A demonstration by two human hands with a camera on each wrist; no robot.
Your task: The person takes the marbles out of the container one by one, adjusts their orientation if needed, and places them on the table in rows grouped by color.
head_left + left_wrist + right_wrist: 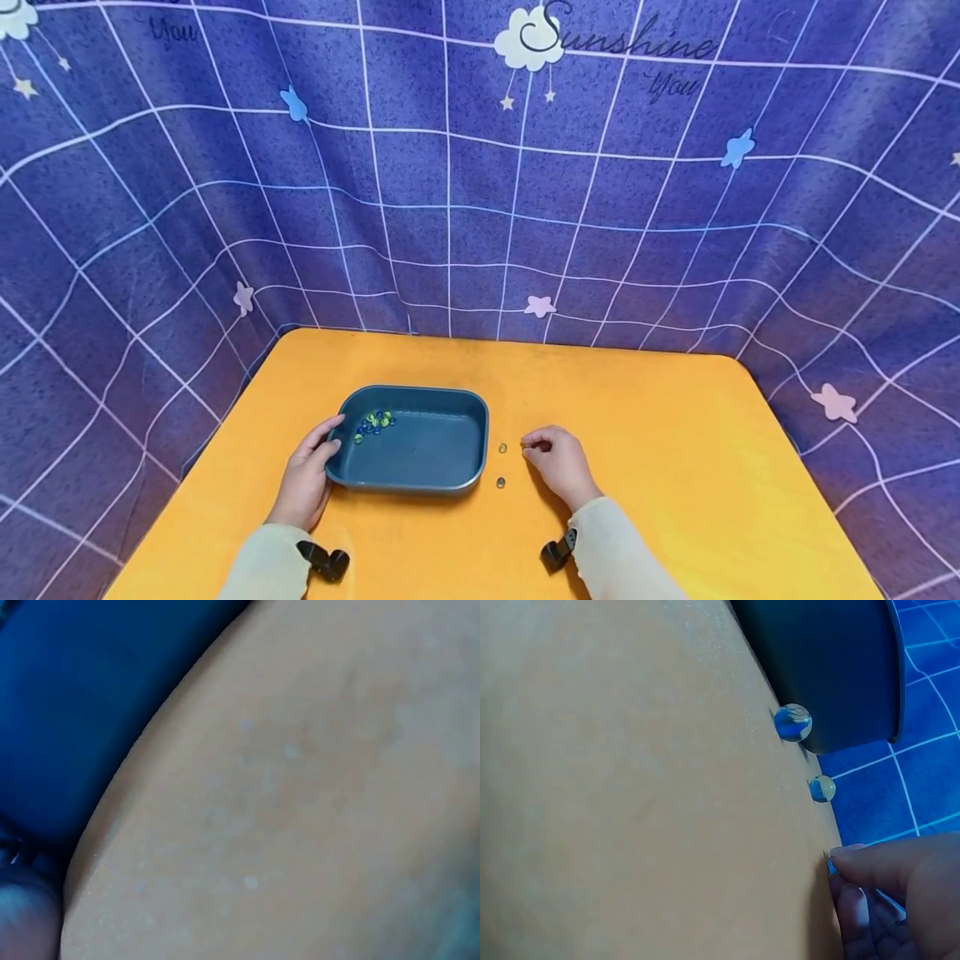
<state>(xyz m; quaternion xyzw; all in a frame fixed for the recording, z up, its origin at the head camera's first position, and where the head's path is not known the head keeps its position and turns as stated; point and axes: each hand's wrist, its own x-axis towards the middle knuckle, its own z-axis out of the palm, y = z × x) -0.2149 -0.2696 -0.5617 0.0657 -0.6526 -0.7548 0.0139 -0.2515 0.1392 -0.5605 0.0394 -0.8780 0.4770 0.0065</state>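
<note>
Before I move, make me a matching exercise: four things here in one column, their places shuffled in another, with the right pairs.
Things
1. Left hand
2. Right hand
3. Two loose marbles
4. Marble cluster

Places
A. On the floor of the tray
B. Right of the loose marbles
C. Between tray and right hand
D. At the tray's left end

Pairs: 1-D; 2-B; 3-C; 4-A

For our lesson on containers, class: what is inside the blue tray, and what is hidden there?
Inside the tray, blue and yellow-green marbles cluster toward its left end. The patches of bottom beneath them are covered, and they sit too close to count surely.
</note>
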